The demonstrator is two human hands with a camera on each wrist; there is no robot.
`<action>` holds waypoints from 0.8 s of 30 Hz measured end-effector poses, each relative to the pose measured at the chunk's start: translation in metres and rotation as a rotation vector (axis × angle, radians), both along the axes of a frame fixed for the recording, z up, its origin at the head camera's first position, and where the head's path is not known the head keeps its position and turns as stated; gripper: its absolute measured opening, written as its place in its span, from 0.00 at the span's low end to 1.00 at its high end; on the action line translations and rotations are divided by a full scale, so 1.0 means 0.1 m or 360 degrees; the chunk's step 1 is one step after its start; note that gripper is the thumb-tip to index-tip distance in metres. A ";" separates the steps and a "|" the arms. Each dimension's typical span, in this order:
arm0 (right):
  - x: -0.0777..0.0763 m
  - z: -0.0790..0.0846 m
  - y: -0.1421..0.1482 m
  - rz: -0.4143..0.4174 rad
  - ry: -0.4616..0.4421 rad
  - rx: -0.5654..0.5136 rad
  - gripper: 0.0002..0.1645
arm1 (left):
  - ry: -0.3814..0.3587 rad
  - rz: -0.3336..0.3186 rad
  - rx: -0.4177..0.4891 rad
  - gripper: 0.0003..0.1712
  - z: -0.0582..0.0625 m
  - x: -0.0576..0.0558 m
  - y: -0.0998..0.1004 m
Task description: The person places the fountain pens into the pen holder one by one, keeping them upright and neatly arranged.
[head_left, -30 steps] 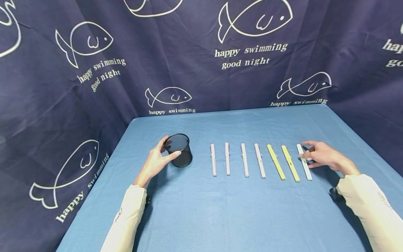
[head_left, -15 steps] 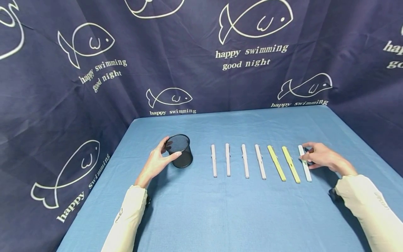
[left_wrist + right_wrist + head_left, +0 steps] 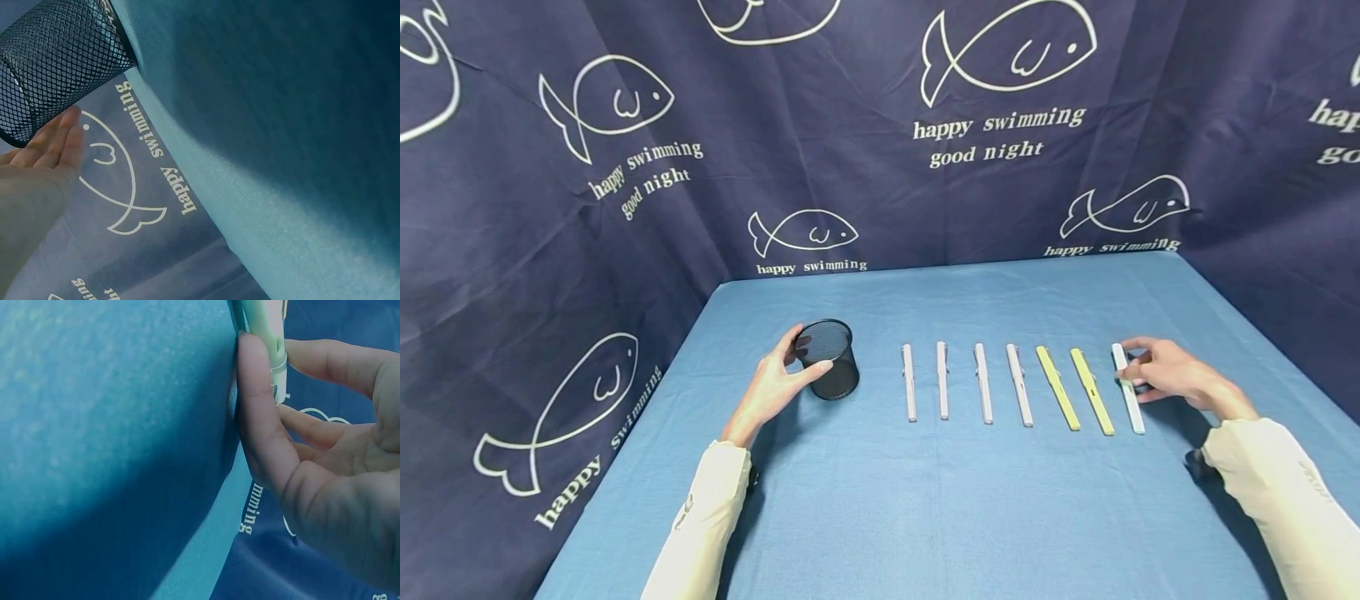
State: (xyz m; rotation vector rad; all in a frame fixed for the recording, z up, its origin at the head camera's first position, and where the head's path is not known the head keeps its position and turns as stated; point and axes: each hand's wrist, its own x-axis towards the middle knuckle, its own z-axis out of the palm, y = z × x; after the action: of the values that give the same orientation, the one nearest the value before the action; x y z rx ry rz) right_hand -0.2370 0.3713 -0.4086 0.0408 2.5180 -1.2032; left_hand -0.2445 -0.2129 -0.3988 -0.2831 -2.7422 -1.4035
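Note:
My left hand (image 3: 780, 384) holds a black mesh pen holder (image 3: 837, 377), thumb on the near side and fingers round the far side. The left wrist view shows those fingers against the mesh wall (image 3: 62, 62). At the right end of a row of pens lies a whitish, pale-green pen (image 3: 1132, 408). My right hand (image 3: 1176, 373) pinches it; the right wrist view has the thumb on one side of the pen (image 3: 274, 331) and the index finger on the other. The pen appears to lie on the cloth. Left of it are two yellow pens (image 3: 1093, 393).
Several pale pinkish pens (image 3: 983, 387) lie side by side between the holder and the yellow pens. Blue cloth (image 3: 925, 508) covers the table. Dark fish-print curtains (image 3: 880, 167) stand behind it and at both sides.
The far end of the whitish pen has shifted slightly to the right under my right fingers. My left hand and the pen holder stay in place.

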 end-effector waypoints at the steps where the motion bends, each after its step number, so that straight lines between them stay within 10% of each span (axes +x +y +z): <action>1: 0.00 0.00 0.00 0.0000 0.0001 -0.0005 0.43 | 0.0000 0.0000 0.0000 0.55 0.00 0.00 0.00; 24: 0.11 0.13 -0.24 -0.0011 0.0610 -0.0323 0.40 | -0.0014 -0.0002 -0.0005 0.56 0.00 0.00 0.00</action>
State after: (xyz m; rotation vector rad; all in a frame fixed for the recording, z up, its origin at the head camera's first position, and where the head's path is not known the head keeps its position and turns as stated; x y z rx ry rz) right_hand -0.2263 0.3472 -0.3957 -0.2546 2.6929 -1.5924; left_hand -0.2446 -0.2132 -0.3985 -0.2791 -2.7522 -1.4039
